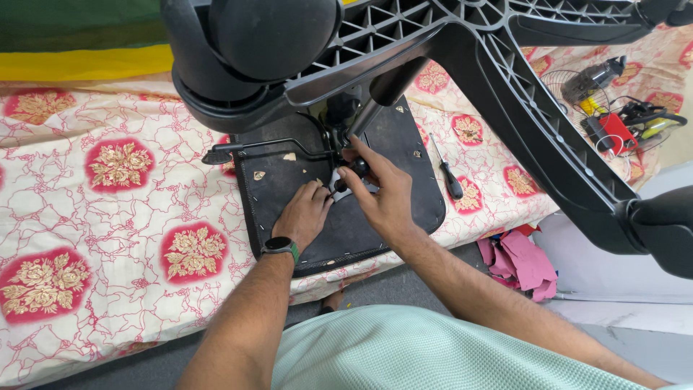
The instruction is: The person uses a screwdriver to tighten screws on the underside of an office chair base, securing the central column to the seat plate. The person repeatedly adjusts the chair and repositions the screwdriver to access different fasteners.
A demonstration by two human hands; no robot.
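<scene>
Left hand point(304, 214) presses flat, grasping nothing, on the seat point(289, 180); right hand point(379, 189) seemingly pinches a small part, half hidden beneath the chair base point(505, 79).

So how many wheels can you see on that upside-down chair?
2. One round black plastic caster wheel sits at the top left, above the hands; another black caster wheel is at the right edge. The star-shaped base's other arms leave the picture, so more may be hidden.
</scene>
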